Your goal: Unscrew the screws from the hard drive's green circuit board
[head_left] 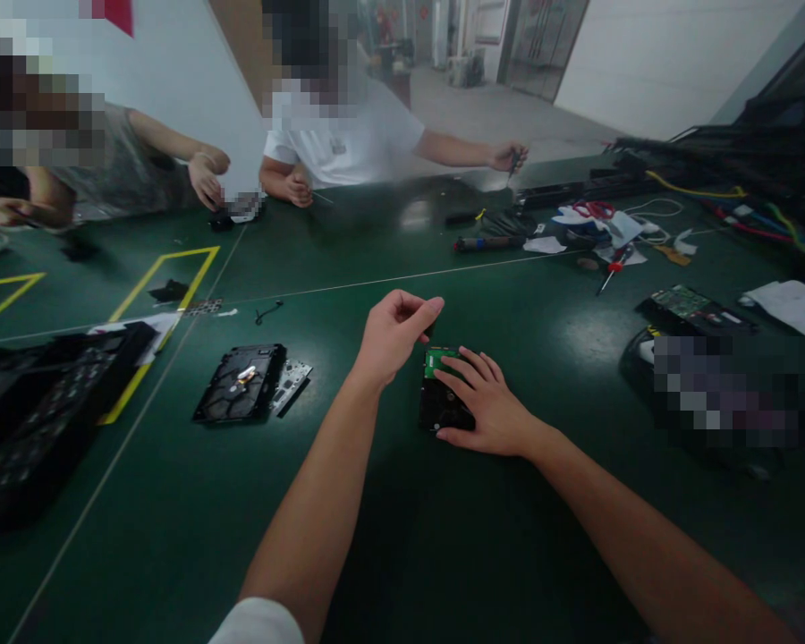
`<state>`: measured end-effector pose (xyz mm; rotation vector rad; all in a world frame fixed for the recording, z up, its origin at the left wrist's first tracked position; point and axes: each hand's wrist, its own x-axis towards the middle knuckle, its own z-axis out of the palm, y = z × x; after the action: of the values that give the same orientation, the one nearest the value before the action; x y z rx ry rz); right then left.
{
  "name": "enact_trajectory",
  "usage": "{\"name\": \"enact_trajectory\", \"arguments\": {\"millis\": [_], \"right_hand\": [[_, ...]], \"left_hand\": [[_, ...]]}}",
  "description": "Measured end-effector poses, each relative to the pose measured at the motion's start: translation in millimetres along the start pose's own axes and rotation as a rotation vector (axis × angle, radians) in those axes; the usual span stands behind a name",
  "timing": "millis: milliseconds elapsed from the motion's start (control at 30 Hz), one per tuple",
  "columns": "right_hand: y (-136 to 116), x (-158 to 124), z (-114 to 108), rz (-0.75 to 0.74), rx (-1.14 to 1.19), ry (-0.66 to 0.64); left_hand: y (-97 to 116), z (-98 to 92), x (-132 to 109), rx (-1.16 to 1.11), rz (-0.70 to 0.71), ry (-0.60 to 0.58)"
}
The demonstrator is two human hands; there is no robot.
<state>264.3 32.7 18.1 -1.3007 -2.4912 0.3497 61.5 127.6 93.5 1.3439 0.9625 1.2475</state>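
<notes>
A hard drive point(436, 407) with a green circuit board at its upper edge lies on the green table in front of me. My right hand point(487, 398) rests on its right side, fingers spread across the top. Above the drive's upper left corner, my left hand point(397, 335) is raised with thumb and fingers pinched together. Something small and dark shows under these fingertips, but I cannot make out what it is. To the left lies a flat black part point(238, 380) with a ribbed surface, and a small metal-grey board point(290, 386) leans at its right side.
A large black casing point(46, 402) stands at the left. On the right are a circuit board unit point(694, 309), a white cloth point(795, 304) and a red-handled screwdriver point(615, 267). Cables and tools crowd the back right. Two people sit across the table, one holding a tool.
</notes>
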Motion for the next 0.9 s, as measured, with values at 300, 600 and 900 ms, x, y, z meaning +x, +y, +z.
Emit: {"name": "enact_trajectory", "arguments": {"millis": [300, 600, 900], "right_hand": [[0.8, -0.1, 0.3, -0.004, -0.005, -0.007], [0.7, 0.2, 0.1, -0.005, 0.0, -0.008], [0.0, 0.4, -0.8, 0.002, 0.004, -0.019]], "left_hand": [[7.4, -3.2, -2.9, 0.037, 0.032, -0.136], [2.5, -1.2, -0.5, -0.045, 0.032, -0.178], [0.4, -0.4, -1.6, 0.053, 0.048, -0.093]]}}
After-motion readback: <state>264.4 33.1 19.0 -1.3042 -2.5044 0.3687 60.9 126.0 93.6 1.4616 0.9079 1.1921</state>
